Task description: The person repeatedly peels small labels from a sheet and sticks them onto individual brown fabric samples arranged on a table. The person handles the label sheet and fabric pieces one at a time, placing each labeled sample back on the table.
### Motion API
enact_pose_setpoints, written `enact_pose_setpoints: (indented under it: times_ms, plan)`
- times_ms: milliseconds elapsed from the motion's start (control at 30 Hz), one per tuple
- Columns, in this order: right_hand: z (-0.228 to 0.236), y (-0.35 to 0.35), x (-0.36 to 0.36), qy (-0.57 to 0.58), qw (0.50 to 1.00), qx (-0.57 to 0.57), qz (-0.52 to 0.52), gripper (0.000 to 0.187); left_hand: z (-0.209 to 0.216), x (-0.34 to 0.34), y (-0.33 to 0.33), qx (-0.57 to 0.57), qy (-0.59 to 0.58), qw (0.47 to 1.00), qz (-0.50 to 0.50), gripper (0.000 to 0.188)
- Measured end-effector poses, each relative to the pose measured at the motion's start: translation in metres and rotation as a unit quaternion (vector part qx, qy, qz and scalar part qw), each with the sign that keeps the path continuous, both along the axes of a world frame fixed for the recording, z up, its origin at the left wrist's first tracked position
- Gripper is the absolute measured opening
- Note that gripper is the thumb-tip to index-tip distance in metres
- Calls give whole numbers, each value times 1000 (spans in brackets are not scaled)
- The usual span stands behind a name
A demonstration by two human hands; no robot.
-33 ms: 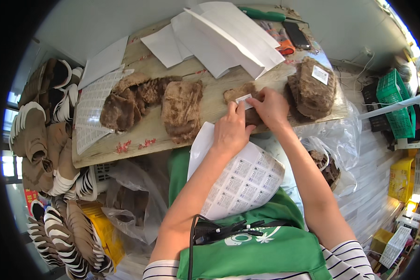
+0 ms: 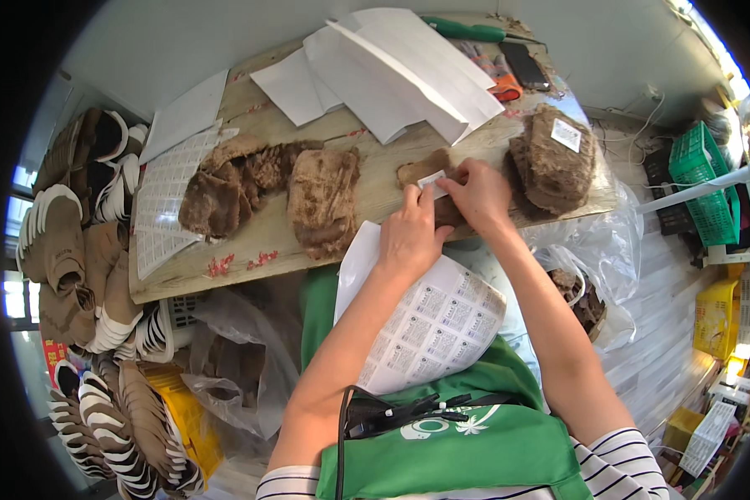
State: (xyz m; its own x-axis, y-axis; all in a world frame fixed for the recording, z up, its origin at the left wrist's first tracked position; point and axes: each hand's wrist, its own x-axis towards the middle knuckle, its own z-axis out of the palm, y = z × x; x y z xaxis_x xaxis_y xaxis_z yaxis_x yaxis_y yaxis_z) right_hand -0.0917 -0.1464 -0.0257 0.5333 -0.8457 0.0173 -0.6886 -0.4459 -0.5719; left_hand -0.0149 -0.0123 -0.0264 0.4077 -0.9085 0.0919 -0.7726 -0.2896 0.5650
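A small white label sticker (image 2: 431,179) lies against a brown furry piece (image 2: 422,167) near the table's front edge. My left hand (image 2: 410,240) has its fingertips at the label's near edge, its thumb over the furry piece. From the other side my right hand (image 2: 481,198) pinches in, thumb on the label's right end. Below my left hand, over my lap, a curled sheet of printed labels (image 2: 442,321) hangs down. Right of my hands sits a stack of furry pieces (image 2: 556,167), a white label on its top. My hands hide part of the furry piece.
Left on the table are a folded furry stack (image 2: 323,200), crumpled furry pieces (image 2: 217,200) and another label sheet (image 2: 171,196). White paper sheets (image 2: 392,71), a green-handled tool (image 2: 462,30) and a phone (image 2: 525,67) lie behind. Stacked brown shoe parts (image 2: 62,242) stand at left.
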Motion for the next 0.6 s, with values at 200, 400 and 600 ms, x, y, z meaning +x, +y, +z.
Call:
enact_pose_setpoints:
  times_ms: [200, 400, 600]
  plan:
    - [66, 5, -37, -236, 971, 9, -25, 33, 18, -3, 34, -143, -14, 989, 18, 38]
    - [88, -104, -121, -298, 947, -26, -114, 38, 60, 6, 67, -211, -14, 977, 35, 27]
    - [94, -60, -104, -204, 946, -238, -79, 40, 53, 41, 107, -201, -44, 966, 157, 24]
